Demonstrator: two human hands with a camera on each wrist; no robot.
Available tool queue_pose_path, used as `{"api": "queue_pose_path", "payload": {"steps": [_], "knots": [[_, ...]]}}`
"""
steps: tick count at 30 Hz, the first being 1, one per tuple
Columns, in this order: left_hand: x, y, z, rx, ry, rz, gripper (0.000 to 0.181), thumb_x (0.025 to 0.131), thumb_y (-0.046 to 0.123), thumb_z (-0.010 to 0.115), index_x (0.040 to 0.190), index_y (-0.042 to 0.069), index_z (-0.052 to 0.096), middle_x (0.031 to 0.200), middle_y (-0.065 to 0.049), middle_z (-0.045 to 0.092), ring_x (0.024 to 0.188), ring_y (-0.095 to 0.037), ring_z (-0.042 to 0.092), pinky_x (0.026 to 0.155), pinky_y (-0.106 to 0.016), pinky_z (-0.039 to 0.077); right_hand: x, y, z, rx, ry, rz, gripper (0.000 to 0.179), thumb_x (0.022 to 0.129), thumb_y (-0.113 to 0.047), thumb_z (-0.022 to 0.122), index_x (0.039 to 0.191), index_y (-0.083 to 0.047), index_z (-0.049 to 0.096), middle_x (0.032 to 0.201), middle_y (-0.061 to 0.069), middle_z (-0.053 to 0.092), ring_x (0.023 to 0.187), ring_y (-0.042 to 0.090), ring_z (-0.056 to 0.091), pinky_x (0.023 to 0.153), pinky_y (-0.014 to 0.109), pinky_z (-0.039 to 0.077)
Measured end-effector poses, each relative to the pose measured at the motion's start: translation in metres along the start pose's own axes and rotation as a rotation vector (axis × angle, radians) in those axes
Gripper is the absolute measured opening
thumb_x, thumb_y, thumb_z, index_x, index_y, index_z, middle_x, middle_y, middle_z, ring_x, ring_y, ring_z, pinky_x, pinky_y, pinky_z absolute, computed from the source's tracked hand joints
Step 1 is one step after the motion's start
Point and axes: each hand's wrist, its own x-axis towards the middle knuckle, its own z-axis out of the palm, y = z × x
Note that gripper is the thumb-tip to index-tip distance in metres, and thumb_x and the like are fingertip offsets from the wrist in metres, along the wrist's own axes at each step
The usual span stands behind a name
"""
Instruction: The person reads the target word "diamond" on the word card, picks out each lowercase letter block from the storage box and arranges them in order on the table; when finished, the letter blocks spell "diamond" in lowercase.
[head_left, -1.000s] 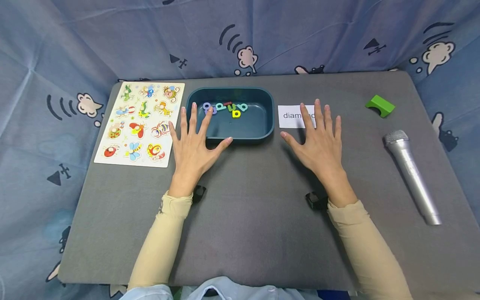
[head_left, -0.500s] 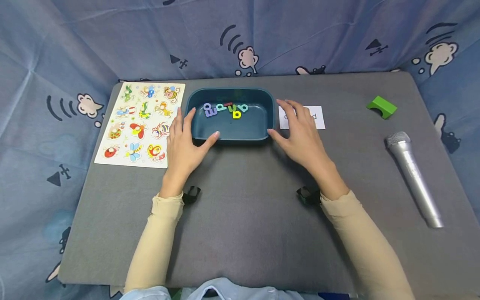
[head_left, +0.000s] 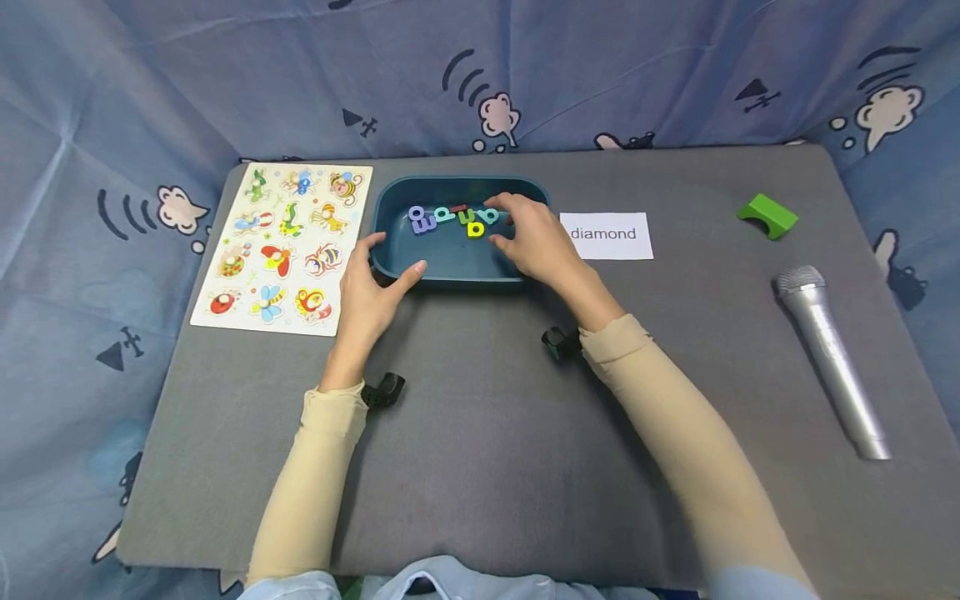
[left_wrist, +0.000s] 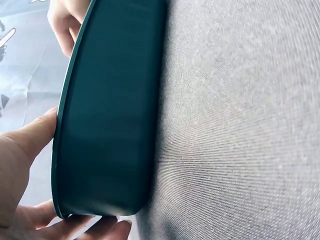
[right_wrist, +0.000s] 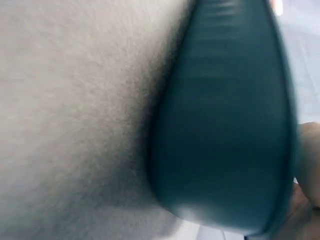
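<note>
A dark teal plastic tray (head_left: pixel 442 260) with rounded corners stands on the table, several small coloured letters lying along its middle. Among them are a yellow letter (head_left: pixel 476 230), a purple letter (head_left: pixel 424 225) and a light teal letter (head_left: pixel 488 216). My left hand (head_left: pixel 366 302) grips the tray's left end; in the left wrist view, the thumb (left_wrist: pixel 37 132) lies at the rim and fingers curl round the end wall. My right hand (head_left: pixel 542 242) reaches over the tray's right side, thumb and forefinger apart, fingertips close to the light teal letter.
Right of the tray lies a white card (head_left: pixel 609 237) reading "diamond". A sticker sheet (head_left: pixel 281 250) with cartoon insects lies at the left. Farther right are a green arch block (head_left: pixel 768 217) and a silver microphone (head_left: pixel 832 362). A blue curtain (head_left: pixel 420 75) hangs behind the table.
Both hands were spread flat above the table, then came in to the tray's sides. My right hand has since moved left over the tray, uncovering the card; the left now grips the tray's end.
</note>
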Motion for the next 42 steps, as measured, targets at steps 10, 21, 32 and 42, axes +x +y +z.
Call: {"api": "queue_pose_path", "payload": {"steps": [10,21,32,42], "knots": [[-0.001,0.001,-0.001,-0.010,-0.003,-0.012,0.079,0.092,0.040,0.083,0.155,0.009,0.047,0.153,-0.020,0.053,0.116,-0.035,0.055,0.100,-0.052,0.046,0.031,0.000,0.013,-0.237,-0.052,0.048,0.046,0.104,-0.014,0.068,0.149,-0.014,0.061,0.149,0.013,0.064,0.102,0.032,0.068,0.085,0.050,0.056],[0.000,0.003,-0.001,0.002,-0.014,-0.029,0.078,0.092,0.042,0.083,0.154,0.010,0.047,0.151,-0.019,0.053,0.117,-0.035,0.054,0.102,-0.052,0.046,0.035,0.000,0.017,-0.282,-0.163,0.040,0.041,0.103,-0.014,0.068,0.143,-0.002,0.063,0.140,0.018,0.061,0.119,0.035,0.067,0.103,0.049,0.055],[-0.001,0.004,-0.001,0.009,-0.011,-0.047,0.079,0.092,0.042,0.083,0.154,0.011,0.047,0.153,-0.019,0.052,0.120,-0.035,0.053,0.103,-0.052,0.045,0.027,-0.005,0.004,-0.169,-0.240,0.046,0.028,0.097,-0.010,0.073,0.122,0.000,0.066,0.121,0.017,0.062,0.100,0.031,0.060,0.092,0.046,0.053],[-0.001,0.005,0.000,0.011,-0.004,-0.031,0.078,0.092,0.039,0.083,0.154,0.009,0.047,0.144,-0.021,0.056,0.106,-0.035,0.055,0.093,-0.048,0.046,0.000,0.006,-0.019,0.162,-0.066,-0.071,0.021,0.099,-0.003,0.067,0.119,-0.004,0.072,0.103,0.015,0.067,0.093,0.028,0.061,0.085,0.039,0.049]]}}
